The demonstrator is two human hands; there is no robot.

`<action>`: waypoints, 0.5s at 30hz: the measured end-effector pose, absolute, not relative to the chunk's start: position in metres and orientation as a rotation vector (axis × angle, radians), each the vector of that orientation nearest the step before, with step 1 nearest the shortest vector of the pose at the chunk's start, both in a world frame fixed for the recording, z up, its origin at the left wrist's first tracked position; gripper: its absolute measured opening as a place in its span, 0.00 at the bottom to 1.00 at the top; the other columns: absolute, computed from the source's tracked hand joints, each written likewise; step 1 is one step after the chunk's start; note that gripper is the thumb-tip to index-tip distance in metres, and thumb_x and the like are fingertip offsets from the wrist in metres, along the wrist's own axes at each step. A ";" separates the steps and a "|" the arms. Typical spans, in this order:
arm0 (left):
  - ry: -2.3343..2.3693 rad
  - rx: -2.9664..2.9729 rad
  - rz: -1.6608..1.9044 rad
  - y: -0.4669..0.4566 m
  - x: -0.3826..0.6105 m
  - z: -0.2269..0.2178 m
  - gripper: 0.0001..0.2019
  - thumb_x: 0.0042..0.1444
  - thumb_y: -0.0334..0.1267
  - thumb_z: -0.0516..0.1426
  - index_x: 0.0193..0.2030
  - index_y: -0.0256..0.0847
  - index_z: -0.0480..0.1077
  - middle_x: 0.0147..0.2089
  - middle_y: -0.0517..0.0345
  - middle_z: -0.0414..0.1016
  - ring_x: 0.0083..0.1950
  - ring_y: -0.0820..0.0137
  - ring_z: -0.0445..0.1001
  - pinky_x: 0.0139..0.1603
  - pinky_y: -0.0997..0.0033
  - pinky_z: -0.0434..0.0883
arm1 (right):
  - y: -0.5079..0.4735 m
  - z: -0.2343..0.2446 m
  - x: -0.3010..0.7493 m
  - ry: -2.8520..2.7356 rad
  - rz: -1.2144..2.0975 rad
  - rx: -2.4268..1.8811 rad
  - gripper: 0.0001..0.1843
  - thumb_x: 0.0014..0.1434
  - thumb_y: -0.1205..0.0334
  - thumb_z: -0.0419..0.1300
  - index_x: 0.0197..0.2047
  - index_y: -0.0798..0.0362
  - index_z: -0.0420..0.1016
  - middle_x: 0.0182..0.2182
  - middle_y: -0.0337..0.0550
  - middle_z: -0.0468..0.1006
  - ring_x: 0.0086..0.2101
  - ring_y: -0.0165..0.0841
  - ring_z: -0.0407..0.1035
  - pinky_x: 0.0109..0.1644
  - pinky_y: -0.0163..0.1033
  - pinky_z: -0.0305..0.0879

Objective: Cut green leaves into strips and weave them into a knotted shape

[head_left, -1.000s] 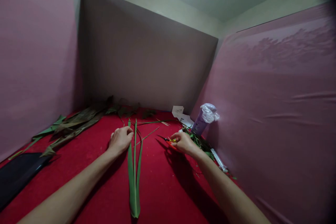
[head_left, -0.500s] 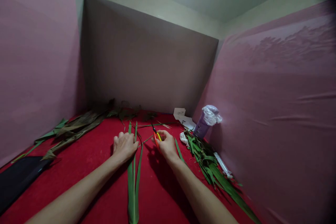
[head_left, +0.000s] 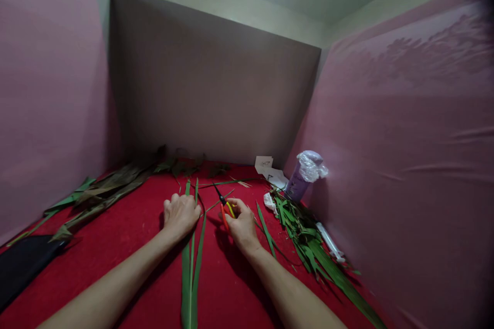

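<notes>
My left hand (head_left: 181,217) is closed over a long green leaf (head_left: 187,288), pressing it to the red cloth; its fingertips are partly hidden. The leaf is split into strips that fan out toward the far side and join near the bottom edge. Around a pair of small snips (head_left: 223,200) with orange and yellow handles, the fingers of my right hand (head_left: 243,226) are wrapped. Their dark, narrow blades point away and to the left, above the cloth. A thin green strip (head_left: 216,204) lies between my hands, close to the snips.
Cut leaves (head_left: 304,241) pile up on the right beside a white tube (head_left: 330,241). A purple container (head_left: 299,180) with plastic over its top stands behind them, near white papers (head_left: 272,175). Dry leaves (head_left: 104,190) and a black flat object (head_left: 27,262) lie left.
My right hand has turned the snips, so their blades now show more fully, pointing left. The view has shifted slightly. My left hand stays on the leaf.
</notes>
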State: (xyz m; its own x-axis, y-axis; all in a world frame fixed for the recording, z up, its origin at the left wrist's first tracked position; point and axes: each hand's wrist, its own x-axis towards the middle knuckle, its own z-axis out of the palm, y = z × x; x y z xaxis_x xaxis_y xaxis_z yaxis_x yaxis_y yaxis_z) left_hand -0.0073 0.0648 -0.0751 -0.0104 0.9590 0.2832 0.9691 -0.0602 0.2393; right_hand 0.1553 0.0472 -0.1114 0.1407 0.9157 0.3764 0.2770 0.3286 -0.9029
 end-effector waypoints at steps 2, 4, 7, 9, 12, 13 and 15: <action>-2.143 -2.186 -0.621 0.065 -0.006 -0.075 0.14 0.50 0.39 0.47 0.25 0.38 0.72 0.35 0.39 0.77 0.44 0.51 0.66 0.41 0.55 0.58 | 0.046 -0.111 0.156 -1.392 0.667 -1.188 0.16 0.45 0.65 0.60 0.41 0.53 0.72 0.30 0.40 0.77 0.31 0.34 0.71 0.33 0.36 0.67; -2.166 -2.180 -0.673 0.065 -0.006 -0.075 0.13 0.49 0.38 0.48 0.23 0.38 0.71 0.34 0.39 0.77 0.44 0.51 0.67 0.41 0.55 0.58 | 0.045 -0.109 0.156 -1.391 0.670 -1.182 0.16 0.45 0.65 0.60 0.41 0.53 0.72 0.30 0.40 0.77 0.31 0.34 0.71 0.33 0.36 0.67; -2.232 -2.162 -0.800 0.066 -0.012 -0.074 0.10 0.47 0.37 0.50 0.20 0.39 0.70 0.31 0.41 0.77 0.43 0.51 0.68 0.41 0.56 0.60 | 0.043 -0.106 0.156 -1.382 0.685 -1.170 0.16 0.45 0.64 0.59 0.41 0.52 0.71 0.30 0.40 0.76 0.30 0.34 0.71 0.32 0.35 0.67; -2.278 -2.155 -0.935 0.068 -0.018 -0.072 0.10 0.46 0.37 0.51 0.19 0.41 0.68 0.28 0.45 0.76 0.40 0.53 0.70 0.39 0.59 0.61 | 0.041 -0.103 0.155 -1.370 0.702 -1.162 0.16 0.46 0.64 0.59 0.41 0.52 0.70 0.30 0.40 0.76 0.29 0.34 0.71 0.30 0.35 0.67; -2.306 -2.193 -1.232 0.071 -0.026 -0.069 0.09 0.47 0.41 0.51 0.20 0.43 0.66 0.24 0.53 0.73 0.33 0.60 0.71 0.34 0.66 0.63 | 0.038 -0.097 0.151 -1.358 0.735 -1.143 0.15 0.47 0.63 0.59 0.41 0.53 0.69 0.27 0.38 0.74 0.27 0.32 0.69 0.29 0.33 0.66; -2.301 -2.218 -1.349 0.071 -0.028 -0.068 0.10 0.47 0.43 0.51 0.21 0.43 0.65 0.23 0.55 0.72 0.31 0.63 0.71 0.32 0.68 0.63 | 0.036 -0.095 0.149 -1.361 0.748 -1.131 0.15 0.47 0.63 0.60 0.40 0.53 0.68 0.27 0.38 0.74 0.26 0.31 0.69 0.29 0.33 0.65; -2.287 -2.275 -1.589 0.072 -0.029 -0.067 0.11 0.45 0.46 0.52 0.22 0.42 0.64 0.20 0.60 0.68 0.26 0.67 0.69 0.28 0.71 0.63 | 0.031 -0.089 0.146 -1.373 0.781 -1.100 0.16 0.47 0.62 0.61 0.40 0.53 0.67 0.25 0.35 0.72 0.26 0.30 0.68 0.29 0.32 0.64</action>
State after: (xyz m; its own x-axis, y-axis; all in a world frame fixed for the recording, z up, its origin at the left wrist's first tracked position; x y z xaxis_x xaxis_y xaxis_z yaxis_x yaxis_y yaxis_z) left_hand -0.0292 0.0718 -0.0667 -0.1385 0.9579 0.2513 0.5698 -0.1305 0.8114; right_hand 0.1463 0.0305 -0.0894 0.0927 0.9295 0.3569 0.1681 0.3387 -0.9258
